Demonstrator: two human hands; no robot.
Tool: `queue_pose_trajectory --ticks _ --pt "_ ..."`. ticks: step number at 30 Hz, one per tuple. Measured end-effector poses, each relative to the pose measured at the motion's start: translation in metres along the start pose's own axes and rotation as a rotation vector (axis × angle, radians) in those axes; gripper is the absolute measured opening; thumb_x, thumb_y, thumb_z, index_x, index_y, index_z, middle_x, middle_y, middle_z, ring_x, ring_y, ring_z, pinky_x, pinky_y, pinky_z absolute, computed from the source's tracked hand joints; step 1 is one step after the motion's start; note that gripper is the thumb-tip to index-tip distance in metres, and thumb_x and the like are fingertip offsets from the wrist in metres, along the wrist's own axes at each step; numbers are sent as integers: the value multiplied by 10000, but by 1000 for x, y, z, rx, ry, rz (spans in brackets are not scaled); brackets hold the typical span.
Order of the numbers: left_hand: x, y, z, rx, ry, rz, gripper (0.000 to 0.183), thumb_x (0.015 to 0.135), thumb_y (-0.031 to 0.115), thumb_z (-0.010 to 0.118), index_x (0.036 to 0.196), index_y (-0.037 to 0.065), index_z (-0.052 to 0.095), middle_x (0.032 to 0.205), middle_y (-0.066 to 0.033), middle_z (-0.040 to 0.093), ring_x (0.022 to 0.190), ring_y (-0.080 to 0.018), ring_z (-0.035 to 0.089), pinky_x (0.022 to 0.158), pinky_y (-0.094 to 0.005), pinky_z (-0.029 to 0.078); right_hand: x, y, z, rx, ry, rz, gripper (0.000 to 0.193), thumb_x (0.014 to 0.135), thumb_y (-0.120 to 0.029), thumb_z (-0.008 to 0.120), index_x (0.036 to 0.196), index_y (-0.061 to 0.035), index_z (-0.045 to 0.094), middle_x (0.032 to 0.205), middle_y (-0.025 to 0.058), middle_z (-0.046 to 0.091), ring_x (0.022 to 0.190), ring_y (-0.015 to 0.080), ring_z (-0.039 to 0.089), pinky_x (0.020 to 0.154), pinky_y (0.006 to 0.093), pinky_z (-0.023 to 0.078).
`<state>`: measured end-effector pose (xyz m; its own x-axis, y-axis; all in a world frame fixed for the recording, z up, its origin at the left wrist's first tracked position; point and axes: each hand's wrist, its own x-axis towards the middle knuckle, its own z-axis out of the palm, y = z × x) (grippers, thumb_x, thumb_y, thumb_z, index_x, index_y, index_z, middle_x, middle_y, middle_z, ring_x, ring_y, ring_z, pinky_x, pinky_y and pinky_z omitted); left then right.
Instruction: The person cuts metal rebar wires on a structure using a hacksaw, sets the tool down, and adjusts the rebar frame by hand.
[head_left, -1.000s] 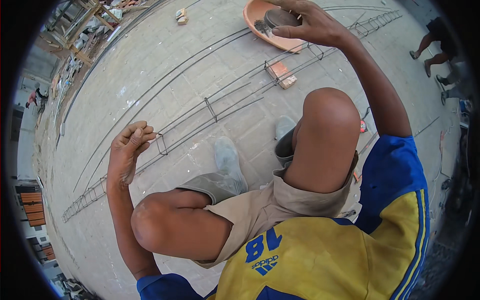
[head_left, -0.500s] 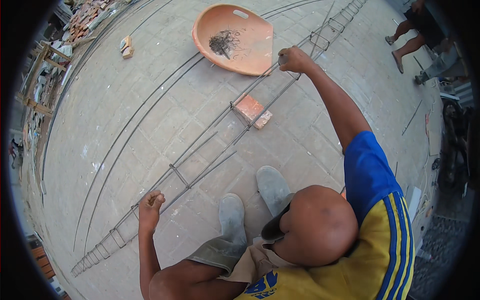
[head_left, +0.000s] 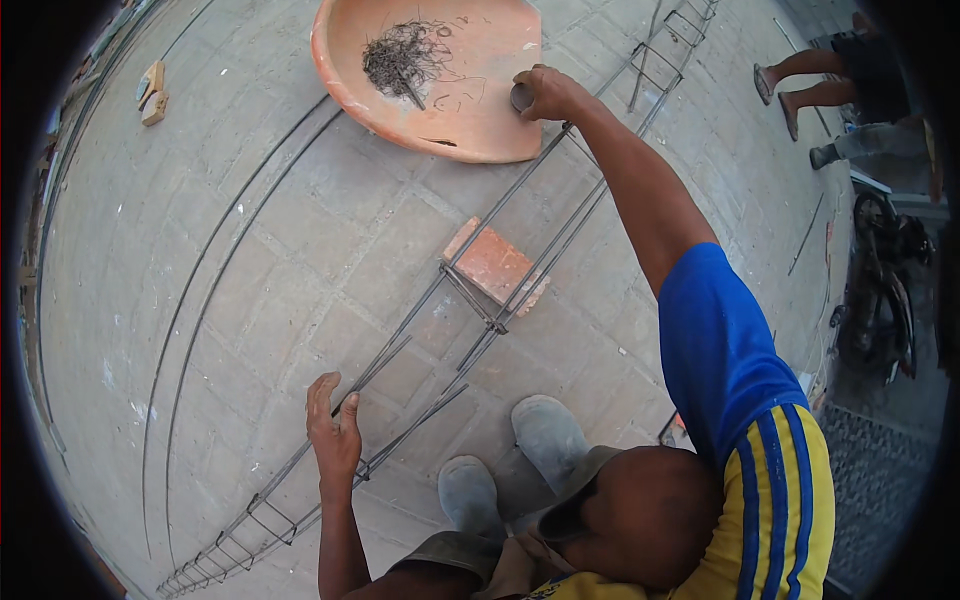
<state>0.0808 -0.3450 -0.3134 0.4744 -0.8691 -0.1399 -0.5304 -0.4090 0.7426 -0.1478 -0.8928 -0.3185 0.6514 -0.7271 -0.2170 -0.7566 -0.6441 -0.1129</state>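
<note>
Two bare hands work over a paved floor in the head view, seen from above a crouching person in a blue and yellow shirt. The right hand is stretched far forward on a straight arm, reaching to the near rim of a shallow orange basin. Its grip is closed around a small dark round object; what that object is cannot be told. The left hand is held low and close to the body, forearm rising from the lower edge, its fingers curled loosely over a bar of the long rebar cage that lies slantwise across the floor; thumb and fingers are partly spread, resting on the steel rather than clenched.

Inside the basin sits a tangled heap of thin dark tie wire, with a few loose strands scattered beside it. A red brick props the cage near its middle. Two grey shoes stand just beside the cage, below the left hand.
</note>
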Motion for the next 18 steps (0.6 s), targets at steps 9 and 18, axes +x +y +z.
queue_pose_trajectory --ticks 9,18 --pt "9 2 20 -8 -3 -76 260 960 180 657 1150 3 655 1140 -141 664 1085 -261 629 965 -363 470 -27 -2 -42 12 199 92 678 786 -295 771 1383 -65 546 1407 189 530 1246 412 529 1056 503 439" --pt "0 -4 23 -64 148 1 272 961 209 664 1160 24 660 1150 -134 670 1113 -251 623 982 -366 460 -297 -15 -78 -4 412 -127 485 934 -123 648 1402 -109 520 1457 131 498 1321 303 507 1058 421 458"
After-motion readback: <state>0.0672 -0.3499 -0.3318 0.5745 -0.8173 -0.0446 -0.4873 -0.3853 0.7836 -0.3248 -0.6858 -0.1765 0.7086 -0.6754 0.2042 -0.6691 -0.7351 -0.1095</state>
